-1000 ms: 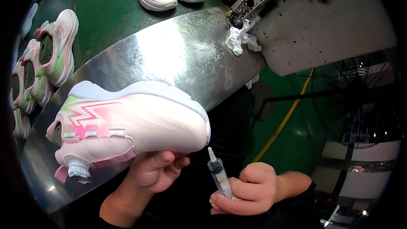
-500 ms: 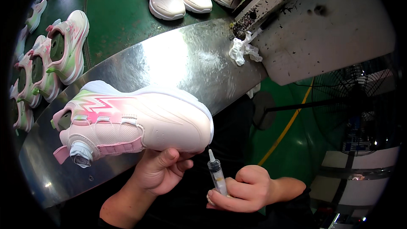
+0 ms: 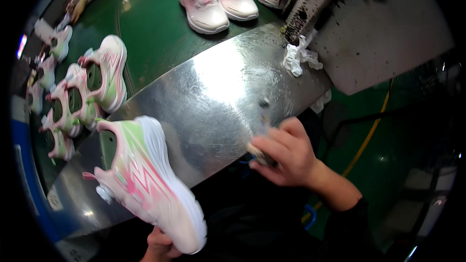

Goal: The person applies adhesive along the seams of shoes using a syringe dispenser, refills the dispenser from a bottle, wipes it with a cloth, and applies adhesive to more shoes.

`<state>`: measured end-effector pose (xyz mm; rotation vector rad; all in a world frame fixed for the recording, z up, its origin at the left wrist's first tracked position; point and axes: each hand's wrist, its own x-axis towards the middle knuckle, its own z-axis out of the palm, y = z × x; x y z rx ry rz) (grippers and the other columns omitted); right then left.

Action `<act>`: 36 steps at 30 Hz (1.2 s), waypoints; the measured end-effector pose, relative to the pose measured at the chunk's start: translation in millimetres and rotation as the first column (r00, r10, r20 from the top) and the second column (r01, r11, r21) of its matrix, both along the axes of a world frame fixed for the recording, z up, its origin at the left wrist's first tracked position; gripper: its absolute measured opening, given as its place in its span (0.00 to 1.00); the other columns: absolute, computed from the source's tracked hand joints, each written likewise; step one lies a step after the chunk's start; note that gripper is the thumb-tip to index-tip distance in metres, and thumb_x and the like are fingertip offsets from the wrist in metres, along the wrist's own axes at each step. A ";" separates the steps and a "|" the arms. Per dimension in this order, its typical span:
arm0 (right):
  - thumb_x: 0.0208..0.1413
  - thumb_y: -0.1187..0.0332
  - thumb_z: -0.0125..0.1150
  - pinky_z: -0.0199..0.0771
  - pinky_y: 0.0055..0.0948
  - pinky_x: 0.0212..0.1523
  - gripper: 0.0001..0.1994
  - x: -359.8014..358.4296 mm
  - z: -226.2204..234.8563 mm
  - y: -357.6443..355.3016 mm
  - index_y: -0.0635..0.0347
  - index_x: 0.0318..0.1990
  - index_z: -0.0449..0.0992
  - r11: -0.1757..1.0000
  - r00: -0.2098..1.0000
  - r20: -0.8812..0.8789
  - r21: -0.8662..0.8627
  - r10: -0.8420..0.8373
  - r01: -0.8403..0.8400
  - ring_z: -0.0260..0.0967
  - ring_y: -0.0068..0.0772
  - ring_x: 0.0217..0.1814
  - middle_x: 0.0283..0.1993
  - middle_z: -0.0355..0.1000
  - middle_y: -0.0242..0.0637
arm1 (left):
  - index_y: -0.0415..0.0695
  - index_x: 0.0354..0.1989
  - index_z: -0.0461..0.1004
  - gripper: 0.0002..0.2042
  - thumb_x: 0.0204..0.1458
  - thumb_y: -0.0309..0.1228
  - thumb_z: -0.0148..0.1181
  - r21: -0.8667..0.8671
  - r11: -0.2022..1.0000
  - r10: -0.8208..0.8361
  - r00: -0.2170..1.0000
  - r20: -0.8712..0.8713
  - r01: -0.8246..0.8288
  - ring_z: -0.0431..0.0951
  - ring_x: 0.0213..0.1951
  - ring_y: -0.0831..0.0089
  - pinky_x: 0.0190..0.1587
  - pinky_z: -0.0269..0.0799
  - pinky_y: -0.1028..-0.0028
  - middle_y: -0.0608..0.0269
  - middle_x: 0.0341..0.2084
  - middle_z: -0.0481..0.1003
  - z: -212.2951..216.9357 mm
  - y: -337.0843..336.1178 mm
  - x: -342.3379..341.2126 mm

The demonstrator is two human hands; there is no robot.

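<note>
My left hand grips a pink, white and green sneaker by its toe from below. The shoe slants down toward me, its white sole facing right and its dial-type lace knob on the left. My right hand is closed around a clear syringe, smeared by motion, above the near edge of the metal plate. The syringe points away from me and is apart from the shoe. Most of the left hand's fingers are hidden behind the toe.
Similar sneakers stand in a row at left; more shoes sit at the back on the green surface. Crumpled white tissue lies by a stained pale panel. A yellow line crosses the green floor at right.
The sneaker has swung from lying across to slanting toe-down, moving nearer to me. My right hand with the syringe has risen away from the toe, over the metal plate. The view has shifted.
</note>
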<state>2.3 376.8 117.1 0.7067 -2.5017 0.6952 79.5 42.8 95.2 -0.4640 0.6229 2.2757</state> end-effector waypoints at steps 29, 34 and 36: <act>0.39 0.63 0.71 0.66 0.33 0.35 0.21 -56.4 -38.0 0.9 0.51 0.45 0.76 0.984 0.990 0.118 -0.150 -0.077 0.094 0.61 0.36 0.33 0.32 0.67 0.30 | 0.42 0.65 0.48 0.40 0.44 0.18 0.64 -0.611 0.326 -0.296 0.536 -0.791 -0.722 0.64 0.59 0.64 0.61 0.61 0.67 0.54 0.59 0.59 -28.7 -14.7 -279.2; 0.39 0.64 0.72 0.67 0.33 0.36 0.21 -53.5 -37.1 -5.5 0.54 0.45 0.76 0.974 0.985 0.131 -0.184 -0.109 0.132 0.63 0.38 0.34 0.32 0.68 0.33 | 0.41 0.62 0.56 0.34 0.43 0.20 0.64 -0.587 0.247 -0.246 0.536 -0.808 -0.771 0.70 0.50 0.70 0.53 0.67 0.71 0.57 0.51 0.68 -9.5 -25.6 -291.2; 0.39 0.65 0.72 0.67 0.33 0.36 0.22 -52.6 -38.8 -1.7 0.54 0.45 0.76 0.973 0.987 0.111 -0.184 -0.119 0.138 0.63 0.37 0.33 0.32 0.68 0.33 | 0.40 0.60 0.61 0.32 0.43 0.19 0.64 -0.646 0.402 -0.161 0.644 -0.748 -0.650 0.74 0.40 0.75 0.41 0.72 0.76 0.61 0.43 0.72 1.6 -34.8 -273.8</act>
